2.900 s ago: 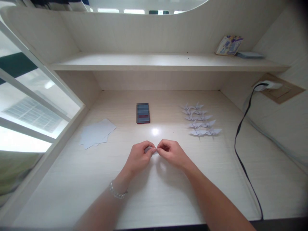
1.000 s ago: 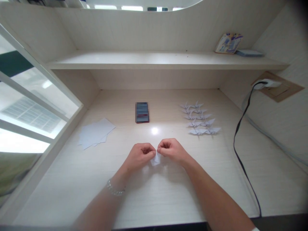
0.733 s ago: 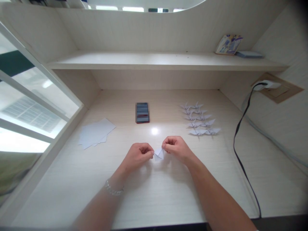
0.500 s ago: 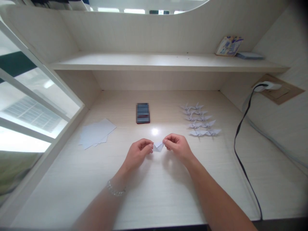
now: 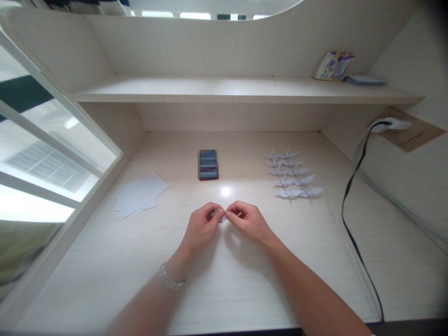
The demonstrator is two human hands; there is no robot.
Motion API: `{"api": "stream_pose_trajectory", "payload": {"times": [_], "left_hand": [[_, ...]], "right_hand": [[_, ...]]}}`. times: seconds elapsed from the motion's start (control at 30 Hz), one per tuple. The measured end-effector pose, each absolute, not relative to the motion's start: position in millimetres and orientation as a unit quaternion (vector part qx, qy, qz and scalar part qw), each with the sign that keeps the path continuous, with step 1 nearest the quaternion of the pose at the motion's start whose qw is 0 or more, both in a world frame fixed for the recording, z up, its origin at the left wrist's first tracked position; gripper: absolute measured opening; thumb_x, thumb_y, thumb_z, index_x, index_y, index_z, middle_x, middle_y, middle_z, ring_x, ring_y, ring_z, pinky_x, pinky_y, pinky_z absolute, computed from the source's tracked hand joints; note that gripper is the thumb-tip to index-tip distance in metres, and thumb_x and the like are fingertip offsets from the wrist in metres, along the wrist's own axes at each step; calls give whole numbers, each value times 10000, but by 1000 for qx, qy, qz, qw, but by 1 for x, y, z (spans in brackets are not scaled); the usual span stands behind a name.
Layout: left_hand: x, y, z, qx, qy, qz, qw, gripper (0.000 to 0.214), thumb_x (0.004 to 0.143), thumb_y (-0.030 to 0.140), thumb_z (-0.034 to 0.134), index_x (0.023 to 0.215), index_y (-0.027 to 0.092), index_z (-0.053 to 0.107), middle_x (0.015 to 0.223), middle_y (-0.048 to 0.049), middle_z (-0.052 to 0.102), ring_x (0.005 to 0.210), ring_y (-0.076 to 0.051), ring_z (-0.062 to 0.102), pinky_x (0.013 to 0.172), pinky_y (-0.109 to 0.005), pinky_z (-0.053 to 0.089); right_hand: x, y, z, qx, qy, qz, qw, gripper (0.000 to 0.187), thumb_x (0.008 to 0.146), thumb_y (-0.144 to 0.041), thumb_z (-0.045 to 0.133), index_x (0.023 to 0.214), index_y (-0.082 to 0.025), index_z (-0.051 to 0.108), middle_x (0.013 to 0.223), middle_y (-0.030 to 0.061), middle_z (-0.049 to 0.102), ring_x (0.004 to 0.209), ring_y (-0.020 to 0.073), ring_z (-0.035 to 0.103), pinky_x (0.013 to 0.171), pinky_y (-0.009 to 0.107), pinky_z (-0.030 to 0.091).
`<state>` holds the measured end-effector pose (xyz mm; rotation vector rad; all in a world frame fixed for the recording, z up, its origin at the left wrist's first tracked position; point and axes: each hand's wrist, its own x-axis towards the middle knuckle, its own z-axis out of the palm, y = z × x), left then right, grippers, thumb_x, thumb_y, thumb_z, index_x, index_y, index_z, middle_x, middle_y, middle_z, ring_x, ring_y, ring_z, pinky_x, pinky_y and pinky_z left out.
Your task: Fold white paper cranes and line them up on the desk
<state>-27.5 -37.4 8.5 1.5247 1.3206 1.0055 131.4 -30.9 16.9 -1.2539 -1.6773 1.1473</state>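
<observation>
Both my hands meet over the middle of the pale desk (image 5: 105, 261). My left hand (image 5: 202, 228), with a bracelet on its wrist, and my right hand (image 5: 245, 223) pinch a small folded piece of white paper (image 5: 221, 215) between their fingertips. Only a sliver of the paper shows between the fingers. To the right lie several folded white paper cranes (image 5: 292, 173) in rows. A loose stack of white paper sheets (image 5: 140, 192) lies to the left.
A dark phone (image 5: 208, 164) lies flat beyond my hands. A black cable (image 5: 350, 196) runs from a wall socket (image 5: 390, 124) down the desk's right side. A shelf (image 5: 241, 89) above holds a small colourful packet (image 5: 334, 65). A window frame borders the left.
The hands had drawn apart, with the folded paper showing between them; now they have closed together again and the paper is almost hidden in the fingertips.
</observation>
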Motion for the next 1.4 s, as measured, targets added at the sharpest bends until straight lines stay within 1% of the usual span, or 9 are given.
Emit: {"api": "stream_pose_trajectory", "payload": {"times": [0.17,0.27,0.4,0.7,0.8,0.9,1.03,1.2,1.4], "left_hand": [[-26,-41,11,637,528,371,422,201,811,325,496,770,160,602,706,-14,602,649,-124,530,606,-226,407],[-27,-39,10,627,534,379,422,200,806,323,500,761,156,600,688,-11,594,628,-120,523,584,-219,401],[-28,-37,11,608,530,398,438,203,796,327,514,748,149,601,672,-13,592,618,-120,530,578,-217,411],[-34,-32,7,562,537,441,449,217,773,350,553,776,142,614,664,-20,607,612,-125,554,577,-223,434],[-35,-31,7,547,537,454,454,220,774,347,555,800,136,613,676,-25,610,620,-126,558,585,-226,442],[-31,-33,8,553,530,445,464,222,781,350,545,805,140,611,699,-29,619,643,-133,569,602,-232,448],[-28,-36,11,578,525,409,472,222,782,349,533,774,146,623,707,-32,628,649,-137,568,595,-230,437],[-29,-37,16,627,511,342,479,207,766,317,526,726,158,653,672,-23,638,618,-133,547,561,-222,403],[-33,-34,18,616,510,333,500,167,733,253,522,681,157,649,584,-7,610,555,-125,531,525,-220,386]], "right_hand": [[131,-32,19,-503,-673,419,343,120,734,-185,508,627,-162,558,599,-22,555,572,99,484,522,206,358],[133,-30,19,-513,-672,419,332,109,694,-151,502,587,-164,518,561,-35,516,545,93,449,499,205,326],[136,-28,18,-511,-666,439,321,98,667,-141,494,574,-169,507,546,-40,499,528,93,429,490,209,310],[145,-24,16,-518,-647,443,342,77,692,-158,509,644,-172,568,593,-21,545,562,113,471,525,227,345],[144,-23,14,-516,-609,472,375,73,734,-222,531,719,-169,579,646,-8,567,607,124,508,560,236,380],[138,-24,11,-488,-585,515,393,142,754,-302,559,794,-167,575,724,11,595,663,133,541,597,245,409],[133,-25,8,-473,-564,547,399,170,785,-324,527,761,-161,570,644,0,572,604,121,525,585,243,410],[136,-23,8,-468,-567,561,380,146,756,-303,558,732,-161,578,620,-7,561,580,113,514,565,234,403],[142,-19,7,-462,-539,585,393,172,722,-322,594,706,-152,587,581,-9,545,532,106,496,523,231,398]]}}
